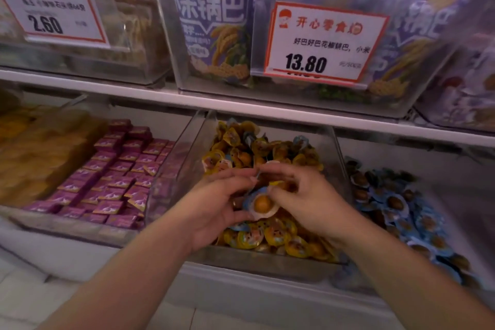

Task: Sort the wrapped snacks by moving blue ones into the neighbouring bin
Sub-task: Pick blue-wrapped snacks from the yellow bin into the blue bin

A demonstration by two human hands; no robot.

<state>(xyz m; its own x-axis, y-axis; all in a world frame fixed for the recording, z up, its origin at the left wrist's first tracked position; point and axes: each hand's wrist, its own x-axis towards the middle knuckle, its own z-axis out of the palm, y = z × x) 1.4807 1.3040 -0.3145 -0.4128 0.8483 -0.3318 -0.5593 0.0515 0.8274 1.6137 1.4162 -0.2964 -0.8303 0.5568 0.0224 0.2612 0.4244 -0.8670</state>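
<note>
A clear middle bin [267, 260] holds a heap of yellow wrapped snacks [270, 236] with a few blue ones mixed in. Over it, my left hand [214, 203] holds a blue-rimmed snack [261, 203] with a round brown centre, gripping it from the left. My right hand [302, 195] pinches the same snack's right edge with its fingertips; a yellow wrapper shows under those fingers. The neighbouring bin [455, 276] on the right is filled with blue wrapped snacks [396, 203].
A bin of purple square packets [112, 177] sits to the left, with yellow packets [34, 153] beyond it. The white shelf edge [241, 107] runs overhead, carrying clear bins of purple bags [211, 21] and price tags [324, 40].
</note>
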